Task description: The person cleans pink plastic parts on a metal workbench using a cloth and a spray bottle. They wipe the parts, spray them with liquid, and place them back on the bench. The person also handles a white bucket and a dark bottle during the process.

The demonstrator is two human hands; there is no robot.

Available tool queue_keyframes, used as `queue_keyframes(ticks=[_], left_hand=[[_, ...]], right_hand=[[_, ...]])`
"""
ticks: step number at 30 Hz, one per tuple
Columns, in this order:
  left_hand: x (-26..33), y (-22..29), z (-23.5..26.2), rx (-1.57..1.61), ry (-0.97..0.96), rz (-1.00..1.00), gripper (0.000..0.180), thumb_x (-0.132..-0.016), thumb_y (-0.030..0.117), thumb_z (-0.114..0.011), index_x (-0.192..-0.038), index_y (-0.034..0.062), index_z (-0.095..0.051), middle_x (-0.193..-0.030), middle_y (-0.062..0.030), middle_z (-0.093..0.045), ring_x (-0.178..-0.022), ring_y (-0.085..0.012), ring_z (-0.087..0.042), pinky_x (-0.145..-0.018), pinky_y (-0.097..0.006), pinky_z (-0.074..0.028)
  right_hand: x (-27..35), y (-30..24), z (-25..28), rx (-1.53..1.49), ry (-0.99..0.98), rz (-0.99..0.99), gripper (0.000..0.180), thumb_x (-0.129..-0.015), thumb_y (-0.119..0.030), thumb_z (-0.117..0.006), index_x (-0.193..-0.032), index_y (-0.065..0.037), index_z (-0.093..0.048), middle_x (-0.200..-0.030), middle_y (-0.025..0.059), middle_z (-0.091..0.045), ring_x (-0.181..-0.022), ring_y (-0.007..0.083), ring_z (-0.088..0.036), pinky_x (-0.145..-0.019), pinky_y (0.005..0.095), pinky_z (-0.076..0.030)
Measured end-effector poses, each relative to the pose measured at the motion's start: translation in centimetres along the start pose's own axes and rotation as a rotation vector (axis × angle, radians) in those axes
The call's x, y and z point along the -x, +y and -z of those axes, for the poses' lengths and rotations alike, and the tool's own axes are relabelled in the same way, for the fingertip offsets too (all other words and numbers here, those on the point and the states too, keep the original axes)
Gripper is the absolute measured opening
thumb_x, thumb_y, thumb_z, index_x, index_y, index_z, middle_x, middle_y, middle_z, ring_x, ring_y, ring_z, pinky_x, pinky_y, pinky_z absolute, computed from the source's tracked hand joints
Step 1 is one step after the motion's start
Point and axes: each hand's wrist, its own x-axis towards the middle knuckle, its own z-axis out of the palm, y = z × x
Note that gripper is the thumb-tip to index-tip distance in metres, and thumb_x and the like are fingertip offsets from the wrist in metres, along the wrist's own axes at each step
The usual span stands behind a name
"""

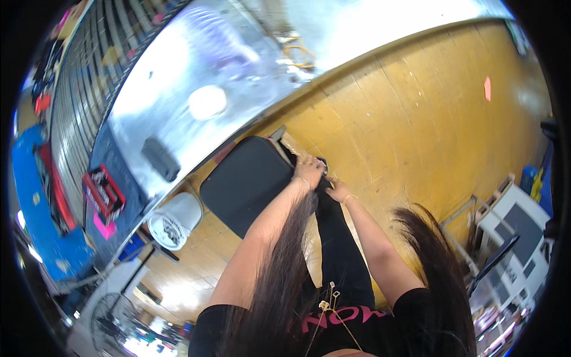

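Note:
Both my arms reach down and forward over my black trouser leg (340, 244). At its far end, my left hand (308, 172) is closed with bent fingers on something small and dark that I cannot make out. My right hand (339, 190) is just to its right and a little nearer, its fingers drawn together at the edge of the black cloth. What the right fingers hold, if anything, is hidden. Left of my hands stands a chair or stool with a flat black seat (247, 181), its near right edge covered by my left forearm.
A metal-topped table (178, 143) runs along the left, bearing a round white item (207, 102), a dark grey block (160, 159) and a red box (103, 193). A white bucket (175, 220) stands below it. Yellow floor (410, 131) stretches right toward a grey-white cabinet (517, 226).

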Motion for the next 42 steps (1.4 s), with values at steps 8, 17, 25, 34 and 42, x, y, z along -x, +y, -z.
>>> queue_keyframes(ticks=[8,17,25,34,42], left_hand=[[16.8,3.9,-4.6,0.410,0.221,0.157,0.036,-0.086,0.017,-0.053,-0.120,0.0154,-0.061,-0.114,-0.0092,-0.064,-0.106,-0.0301,-0.062,-0.093,-0.046,-0.046],[42.2,7.0,-27.0,0.863,-0.014,0.670,0.034,-0.088,0.019,-0.047,-0.117,0.0115,-0.063,-0.120,-0.0180,-0.065,-0.111,-0.0360,-0.063,-0.092,-0.051,-0.049],[61.2,17.5,-49.4,1.402,0.421,1.122,0.042,-0.088,0.027,-0.052,-0.123,0.0046,-0.060,-0.122,-0.0232,-0.062,-0.113,-0.0389,-0.059,-0.100,-0.046,-0.045],[68.7,31.0,-59.6,1.838,0.142,1.409,0.040,-0.088,0.027,-0.055,-0.121,0.0056,-0.063,-0.112,-0.0205,-0.067,-0.108,-0.0375,-0.062,-0.095,-0.045,-0.049],[64.1,15.6,-49.1,1.457,0.953,1.385,0.056,-0.090,0.033,-0.061,-0.136,0.0049,-0.049,-0.123,-0.0247,-0.060,-0.119,-0.0410,-0.053,-0.103,-0.045,-0.041]], right_hand=[[10.2,3.9,0.2,0.447,-0.043,0.024,0.043,-0.086,-0.028,-0.059,-0.123,-0.009,-0.062,-0.124,0.0193,-0.062,-0.114,0.0374,-0.059,-0.099,0.0436,-0.046],[19.3,0.1,-10.3,0.819,-0.273,-0.013,0.047,-0.086,-0.031,-0.051,-0.128,-0.012,-0.061,-0.134,0.0146,-0.057,-0.124,0.0319,-0.054,-0.105,0.0402,-0.042],[27.9,-13.1,-29.3,1.128,-0.375,0.302,0.039,-0.086,-0.030,-0.056,-0.123,-0.019,-0.064,-0.124,0.0146,-0.062,-0.116,0.0334,-0.059,-0.098,0.0425,-0.048],[30.3,-27.7,-41.9,0.999,-0.559,0.797,0.037,-0.088,-0.024,-0.056,-0.120,-0.007,-0.063,-0.113,0.0162,-0.067,-0.108,0.0329,-0.062,-0.095,0.0425,-0.048],[29.5,-48.2,-42.5,0.821,-0.339,1.120,0.037,-0.088,-0.025,-0.059,-0.118,-0.004,-0.063,-0.120,0.0174,-0.063,-0.117,0.0333,-0.056,-0.103,0.0408,-0.042]])
